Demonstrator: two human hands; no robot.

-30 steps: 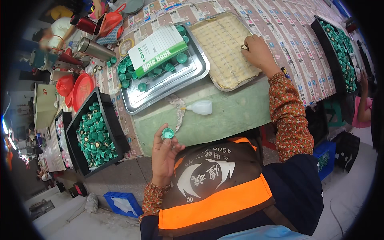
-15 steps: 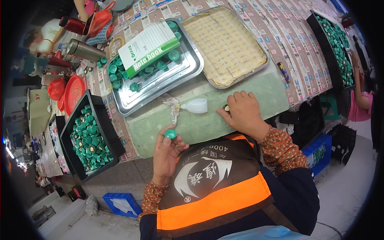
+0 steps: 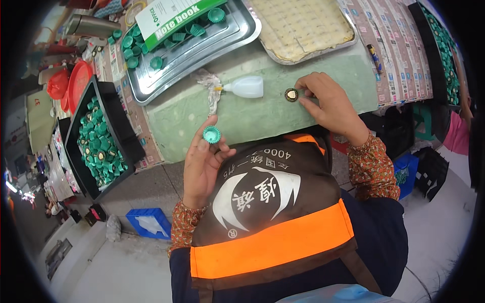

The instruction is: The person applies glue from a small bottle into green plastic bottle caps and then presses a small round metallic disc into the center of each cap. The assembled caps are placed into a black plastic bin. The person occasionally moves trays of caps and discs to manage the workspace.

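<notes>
Left hand [image 3: 199, 169] pinches thumb to forefinger; the right hand [image 3: 333, 103] is bent, fingertips at its piece, whether gripping it I cannot tell. Across the desk [image 3: 396, 60] lies a green mat [image 3: 273, 113], with a metal tray [image 3: 177, 71] and pale gridded slab [image 3: 305, 30] beyond. At left, a black bin [image 3: 119, 121] holds many green cups [image 3: 96, 136], several with gold-coloured faces, apparently finished. A white squeeze bottle [image 3: 249, 87] rests on the mat. Smallest, the pinched green cup [image 3: 211, 134] looks hollow; the dark-rimmed disc [image 3: 291, 94], by the right fingertips, is apart from it, so this pair seems unjoined.
</notes>
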